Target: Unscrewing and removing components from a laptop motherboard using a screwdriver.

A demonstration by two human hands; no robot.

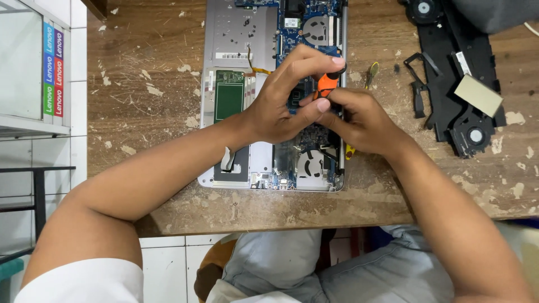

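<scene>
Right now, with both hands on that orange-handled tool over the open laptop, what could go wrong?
1. The left hand and right hand crowd the orange-handled tool, hiding its tip; a slip could gouge the blue circuit board.
2. The open laptop sits close to the worn table's front edge, so hard pressing might shift it.

Bare wooden table (140,84) lying open left of the opened laptop (236,33); black fan assembly (449,73) crowding the right, screwdriver (371,72) lying between.
</scene>
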